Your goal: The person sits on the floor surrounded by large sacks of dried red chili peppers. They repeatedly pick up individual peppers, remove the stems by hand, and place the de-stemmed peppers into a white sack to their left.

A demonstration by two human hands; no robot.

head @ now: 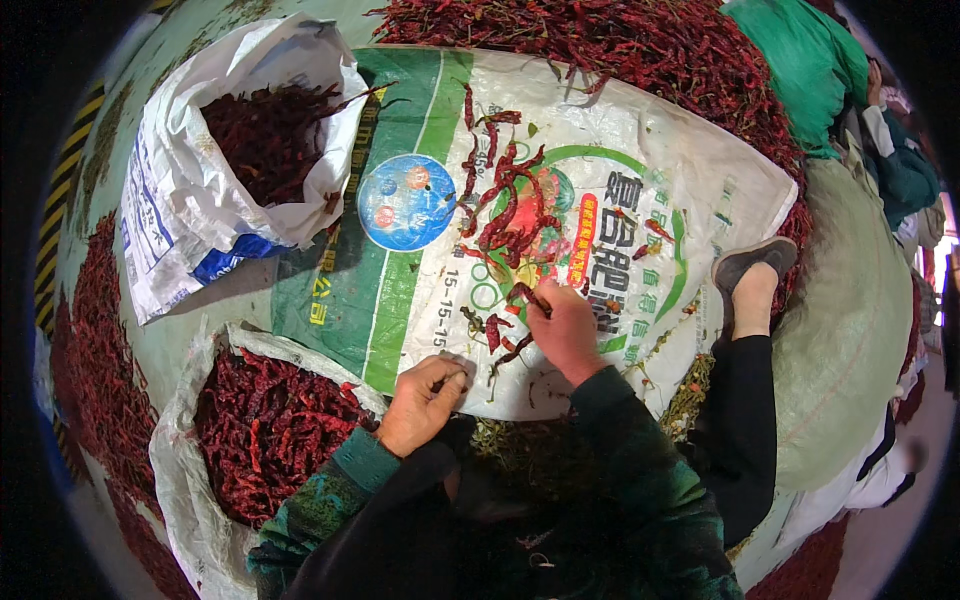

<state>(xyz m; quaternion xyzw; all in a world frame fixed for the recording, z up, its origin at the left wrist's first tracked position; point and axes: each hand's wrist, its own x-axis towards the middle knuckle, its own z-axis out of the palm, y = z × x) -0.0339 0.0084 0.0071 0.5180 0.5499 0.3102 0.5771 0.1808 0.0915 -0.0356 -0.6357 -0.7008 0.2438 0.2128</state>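
Observation:
Dried red chili peppers (502, 217) lie loosely along the middle of a flattened printed woven sack (675, 142). Low in that row, my right hand (564, 330) has its fingers closed on a dark dried chili (525, 294). Another curled chili (511, 356) and some red fragments lie just left of that hand. My left hand (426, 401) is at the sack's near edge, thumb and forefinger close together; whether something small is between them is hidden. Beside my left wrist stands an open white woven sack (176, 442) filled with dried red chilies (270, 431).
A second white sack (161, 195) holding darker chilies (262, 142) stands at upper left. A large chili heap (600, 37) borders the far side. At right are a full pale sack (847, 322), a green bag (802, 60), a shoed foot (754, 262) and another person's sleeve (904, 180).

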